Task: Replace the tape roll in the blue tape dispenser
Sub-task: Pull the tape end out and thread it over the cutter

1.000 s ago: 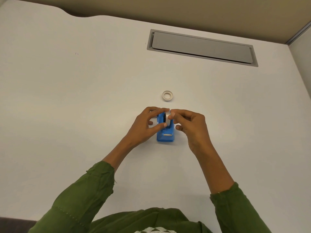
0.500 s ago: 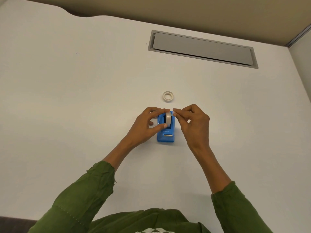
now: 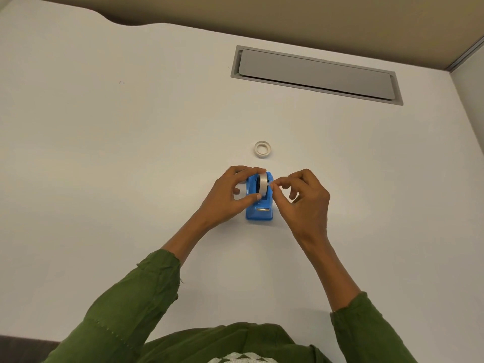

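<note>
The blue tape dispenser (image 3: 259, 210) stands on the white table (image 3: 131, 179), its metal cutter facing me. A clear tape roll (image 3: 262, 184) sits upright in its cradle. My left hand (image 3: 230, 195) grips the dispenser's left side, index finger over the top of the roll and thumb against the roll's near side. My right hand (image 3: 305, 203) is just right of the roll, thumb and forefinger pinched together at the roll's edge, seemingly on the loose tape end, which is too thin to make out. A nearly bare tape core (image 3: 262, 149) lies flat on the table beyond the dispenser.
A grey recessed cable hatch (image 3: 314, 74) is set into the table at the far right. A beige partition (image 3: 288, 19) runs along the far edge, and a side panel (image 3: 471, 106) rises at the right. My green sleeves fill the near foreground.
My right hand has drawn a little to the right and nearer, off the top of the roll, its fingertips staying pinched. The roll now shows fully in the cradle. My left hand stays put.
</note>
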### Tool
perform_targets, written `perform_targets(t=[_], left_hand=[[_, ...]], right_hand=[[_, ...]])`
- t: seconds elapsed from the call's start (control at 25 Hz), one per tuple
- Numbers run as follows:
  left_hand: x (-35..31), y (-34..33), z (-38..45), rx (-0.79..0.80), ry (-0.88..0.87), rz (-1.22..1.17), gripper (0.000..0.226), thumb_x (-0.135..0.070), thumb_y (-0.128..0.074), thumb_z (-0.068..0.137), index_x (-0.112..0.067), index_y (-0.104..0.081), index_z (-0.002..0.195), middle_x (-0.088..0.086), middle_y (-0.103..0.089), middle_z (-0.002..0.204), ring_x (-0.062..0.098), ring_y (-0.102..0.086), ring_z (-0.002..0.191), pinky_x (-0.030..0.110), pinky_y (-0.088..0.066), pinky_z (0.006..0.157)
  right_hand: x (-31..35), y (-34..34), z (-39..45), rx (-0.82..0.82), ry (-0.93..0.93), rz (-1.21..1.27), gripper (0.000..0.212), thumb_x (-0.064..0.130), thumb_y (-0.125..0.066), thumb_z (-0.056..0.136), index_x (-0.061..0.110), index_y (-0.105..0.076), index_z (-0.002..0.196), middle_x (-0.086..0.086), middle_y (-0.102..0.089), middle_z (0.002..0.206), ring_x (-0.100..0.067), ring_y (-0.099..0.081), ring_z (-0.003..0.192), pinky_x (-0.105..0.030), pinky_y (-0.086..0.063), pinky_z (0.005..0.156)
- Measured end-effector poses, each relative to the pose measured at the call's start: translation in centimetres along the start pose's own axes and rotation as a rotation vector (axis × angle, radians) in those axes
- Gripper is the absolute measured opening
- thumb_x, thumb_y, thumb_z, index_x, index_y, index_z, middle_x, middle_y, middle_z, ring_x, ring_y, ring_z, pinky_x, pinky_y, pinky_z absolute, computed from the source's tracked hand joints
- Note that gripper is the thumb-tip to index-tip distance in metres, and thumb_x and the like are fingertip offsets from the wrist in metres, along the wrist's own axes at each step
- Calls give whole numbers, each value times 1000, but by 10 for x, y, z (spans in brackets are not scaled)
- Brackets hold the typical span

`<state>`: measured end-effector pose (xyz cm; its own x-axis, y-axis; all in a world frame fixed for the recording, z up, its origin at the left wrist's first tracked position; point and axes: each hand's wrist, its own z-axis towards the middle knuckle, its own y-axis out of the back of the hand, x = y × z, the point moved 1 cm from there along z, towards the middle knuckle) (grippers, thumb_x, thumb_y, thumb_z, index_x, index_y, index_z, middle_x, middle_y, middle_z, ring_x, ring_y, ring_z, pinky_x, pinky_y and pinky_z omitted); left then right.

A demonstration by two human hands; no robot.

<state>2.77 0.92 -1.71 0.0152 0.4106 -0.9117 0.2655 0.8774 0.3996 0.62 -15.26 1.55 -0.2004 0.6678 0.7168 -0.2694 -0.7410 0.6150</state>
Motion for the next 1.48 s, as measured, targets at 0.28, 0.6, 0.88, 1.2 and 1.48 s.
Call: perform_targets(t=[0.28, 0.6, 0.88, 1.2, 1.48], left_hand=[[-15, 0, 0, -165, -78, -33, 27, -29, -75, 73, -29, -70, 100, -3, -49, 133, 8, -45, 120, 13, -38, 92], [-15, -5, 1, -219, -58, -15, 15, -22, -72, 77, -18, -74, 91, 3, -59, 122, 5, -49, 108, -4, -34, 82], [-16, -4, -2, -216, -71, -33, 17, -21, -72, 77, -13, -74, 91, 5, -59, 119, 11, -53, 108, 0, -38, 84], [-12, -6, -3, -213, -94, -15, 15, -23, -71, 78, -28, -68, 92, -3, -57, 116, 4, -52, 103, 0, -38, 85], [-9, -3, 5, -142, -143, 184, 34, -27, -62, 86, -29, -60, 119, -3, -55, 122, 3, -49, 107, 13, -39, 90]], right_hand=[[-3, 1, -7, 34, 57, -44, 10, 17, -73, 79, 12, -73, 87, 0, -52, 78, -4, -44, 64, -7, -33, 54], [-1, 1, -12, -22, 30, -51, 40, 21, -77, 75, 8, -67, 111, -8, -57, 90, -7, -45, 68, -1, -38, 57], [0, 0, -10, 13, 130, -130, 23, 21, -76, 75, 10, -72, 94, -12, -60, 85, -10, -47, 70, -23, -47, 52], [0, 1, -14, -34, 204, -203, 12, 12, -71, 80, 8, -71, 92, -11, -61, 82, -18, -54, 62, -32, -51, 44], [-2, -1, -14, -33, 165, -187, 11, 11, -70, 81, 8, -71, 91, -9, -63, 79, -17, -56, 62, -30, -50, 47]])
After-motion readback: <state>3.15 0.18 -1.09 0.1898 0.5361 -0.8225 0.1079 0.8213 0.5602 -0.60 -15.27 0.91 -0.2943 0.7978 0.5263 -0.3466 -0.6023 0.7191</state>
